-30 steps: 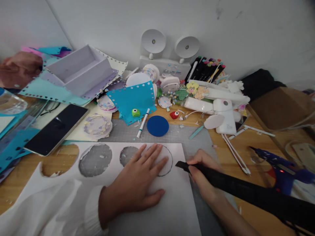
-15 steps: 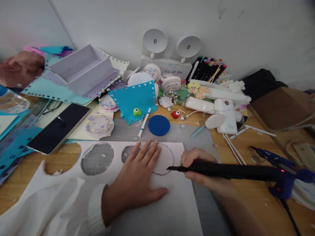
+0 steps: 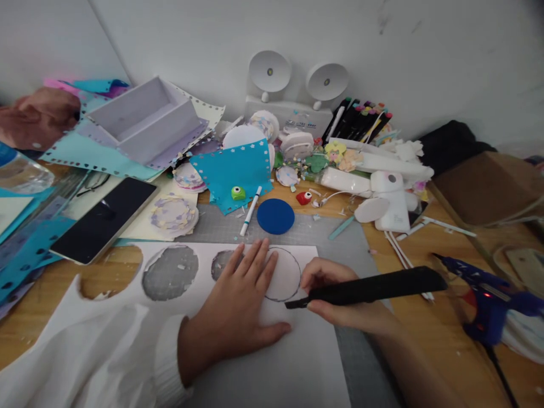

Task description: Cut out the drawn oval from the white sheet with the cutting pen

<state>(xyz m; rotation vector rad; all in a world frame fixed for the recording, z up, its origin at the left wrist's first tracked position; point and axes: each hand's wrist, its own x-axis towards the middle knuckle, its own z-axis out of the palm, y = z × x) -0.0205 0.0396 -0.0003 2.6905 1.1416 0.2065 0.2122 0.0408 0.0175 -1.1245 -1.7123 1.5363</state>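
My left hand (image 3: 238, 306) lies flat with spread fingers on a white foam-like sheet (image 3: 297, 357), partly covering a drawn circle (image 3: 285, 275). Between the fingers of my right hand (image 3: 340, 297) is a black utility knife (image 3: 378, 288), its dark blade tip at the circle's lower right edge. Whether the tip has gone into the sheet I cannot tell. Several round holes are cut along the sheet's far edge, to the left of my hand. Just beyond the sheet lie a blue disc (image 3: 276, 216) and a white marker (image 3: 250, 211).
A grey cutting mat (image 3: 361, 357) lies under the sheet. On the right rests a blue hot glue gun (image 3: 487, 300) with a lit red light. A phone (image 3: 106, 218) and a water bottle (image 3: 25, 173) are on the left. Paper decorations and a lilac box (image 3: 144, 119) crowd the back.
The knife's handle end has swung away from me and its blade tip has shifted slightly left and nearer me. My right hand has turned with it; my left hand stays pressed on the sheet.
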